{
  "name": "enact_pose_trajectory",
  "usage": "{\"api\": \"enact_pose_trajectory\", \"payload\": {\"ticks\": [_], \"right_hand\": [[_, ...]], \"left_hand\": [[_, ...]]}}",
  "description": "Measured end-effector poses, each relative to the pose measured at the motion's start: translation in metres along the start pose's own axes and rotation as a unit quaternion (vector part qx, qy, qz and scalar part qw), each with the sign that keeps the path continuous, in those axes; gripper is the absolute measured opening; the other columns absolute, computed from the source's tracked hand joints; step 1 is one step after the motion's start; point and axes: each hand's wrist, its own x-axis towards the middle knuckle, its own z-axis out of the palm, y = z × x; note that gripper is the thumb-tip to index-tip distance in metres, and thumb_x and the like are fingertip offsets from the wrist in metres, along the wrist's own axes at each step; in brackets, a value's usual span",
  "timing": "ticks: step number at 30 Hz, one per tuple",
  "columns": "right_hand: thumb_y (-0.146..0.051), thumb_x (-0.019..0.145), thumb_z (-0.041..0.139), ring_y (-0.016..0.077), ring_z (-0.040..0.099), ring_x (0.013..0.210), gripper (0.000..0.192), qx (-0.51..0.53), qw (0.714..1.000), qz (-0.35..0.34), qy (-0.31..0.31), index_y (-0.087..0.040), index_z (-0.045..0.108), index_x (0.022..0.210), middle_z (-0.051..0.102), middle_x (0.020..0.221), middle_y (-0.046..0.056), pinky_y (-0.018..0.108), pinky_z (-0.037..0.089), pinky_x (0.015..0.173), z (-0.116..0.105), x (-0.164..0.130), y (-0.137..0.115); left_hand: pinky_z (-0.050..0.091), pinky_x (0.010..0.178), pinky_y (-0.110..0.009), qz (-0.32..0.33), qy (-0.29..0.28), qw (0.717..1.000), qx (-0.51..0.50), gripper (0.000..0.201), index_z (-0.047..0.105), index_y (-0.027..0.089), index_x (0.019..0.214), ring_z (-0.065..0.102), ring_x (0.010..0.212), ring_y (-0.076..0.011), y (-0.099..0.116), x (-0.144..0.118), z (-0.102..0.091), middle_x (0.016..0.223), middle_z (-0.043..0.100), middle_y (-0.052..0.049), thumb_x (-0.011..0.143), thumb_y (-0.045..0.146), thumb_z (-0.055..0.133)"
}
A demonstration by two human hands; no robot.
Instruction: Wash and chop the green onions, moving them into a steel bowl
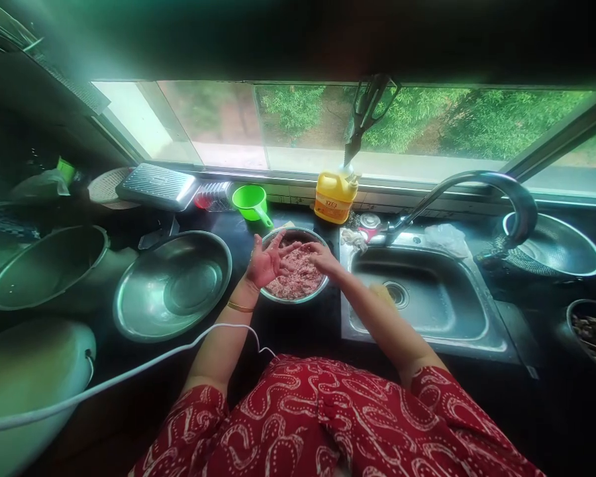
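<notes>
A round metal bowl [298, 301] full of pink minced meat [295, 278] stands on the dark counter in front of me. My left hand [268, 262] is over the bowl's left side, palm turned up and fingers spread, holding nothing. At the bowl's right side, my right hand [324, 258] reaches in over the meat with its fingers bent a little and apart. Its fingertips are close to the meat; whether they touch it I cannot tell.
Left of the bowl lies a wide metal basin [173, 291]. Behind stand a green scoop [251, 202] and a yellow jug [335, 199]. The sink [427, 298] with its curved tap [477, 179] is at the right. A white cable [153, 361] crosses the left foreground.
</notes>
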Motion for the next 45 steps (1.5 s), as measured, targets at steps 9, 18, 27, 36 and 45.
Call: {"api": "enact_pose_trajectory", "payload": {"ticks": [9,18,27,36,45], "right_hand": [[-0.006,0.053,0.038,0.0186,0.061,0.090,0.045,0.148,0.982,0.041,-0.110,-0.018,0.065,0.086,0.069,0.090,0.001,0.034,0.050,0.083,0.014,-0.008,-0.017],[-0.008,0.048,0.045,0.0140,0.055,0.066,0.032,0.310,0.925,0.201,-0.086,-0.019,0.059,0.075,0.062,0.072,-0.001,0.027,0.045,0.063,0.026,-0.009,-0.005],[-0.011,0.060,0.046,0.0214,0.058,0.094,0.054,0.128,0.989,0.068,0.015,-0.024,0.065,0.109,0.065,0.107,0.005,0.037,0.050,0.082,0.014,-0.007,0.004],[-0.011,0.076,0.056,0.0293,0.022,0.141,0.060,-0.336,0.929,-0.157,0.020,-0.036,0.058,0.130,0.037,0.152,0.004,0.053,0.009,0.112,0.037,-0.030,0.000],[-0.013,0.074,0.062,0.0316,0.023,0.140,0.052,-0.360,0.925,-0.112,0.039,-0.031,0.064,0.123,0.035,0.153,0.007,0.056,0.010,0.111,0.010,-0.021,0.020]], "left_hand": [[0.043,0.047,-0.024,-0.026,0.036,0.997,0.061,0.083,0.032,0.031,0.147,0.063,0.066,-0.0160,-0.010,0.008,0.003,0.138,0.051,-0.019,0.083,0.079,0.010],[0.040,0.041,-0.021,-0.019,0.053,0.995,0.078,0.084,0.025,0.033,0.151,0.058,0.058,-0.0111,-0.023,0.013,-0.004,0.136,0.053,-0.015,0.083,0.079,0.006],[0.040,0.038,-0.020,0.019,0.072,0.986,0.151,0.078,0.007,0.038,0.152,0.057,0.051,-0.0082,-0.025,-0.005,-0.005,0.140,0.050,-0.016,0.085,0.077,0.014],[0.042,0.042,-0.021,0.043,0.093,0.969,0.225,0.078,-0.006,0.039,0.151,0.055,0.051,-0.0074,-0.032,-0.001,-0.005,0.144,0.046,-0.014,0.087,0.075,0.021],[0.046,0.045,-0.022,0.022,0.089,0.932,0.351,0.089,0.004,0.037,0.153,0.059,0.051,-0.0085,-0.026,-0.008,-0.020,0.143,0.047,-0.018,0.083,0.060,0.055]]}}
